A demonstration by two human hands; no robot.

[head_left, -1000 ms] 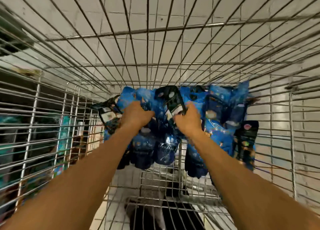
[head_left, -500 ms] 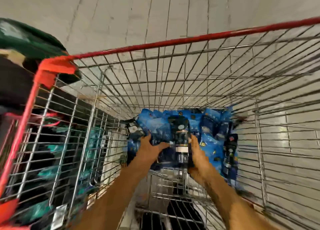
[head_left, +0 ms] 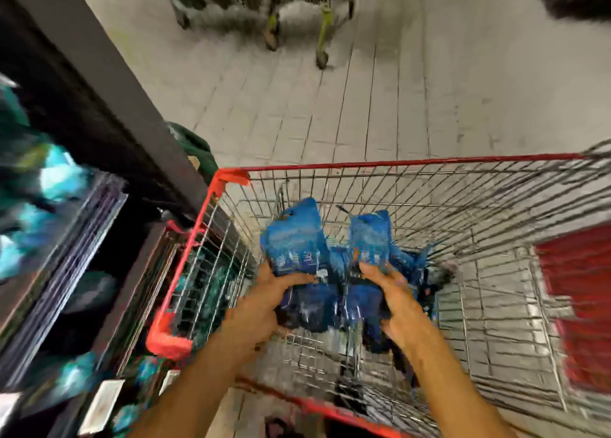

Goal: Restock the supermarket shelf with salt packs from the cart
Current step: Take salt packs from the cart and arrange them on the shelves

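Head view shows both hands inside the red-rimmed wire shopping cart (head_left: 413, 165). The left hand (head_left: 264, 300) and right hand (head_left: 393, 300) each have fingers curled round a bunch of glossy blue plastic salt packs (head_left: 294, 239), long axes pointing up and away. More packs lie on the cart floor just beyond. The dark supermarket shelf (head_left: 56, 239) stands to the left, nearer the left hand.
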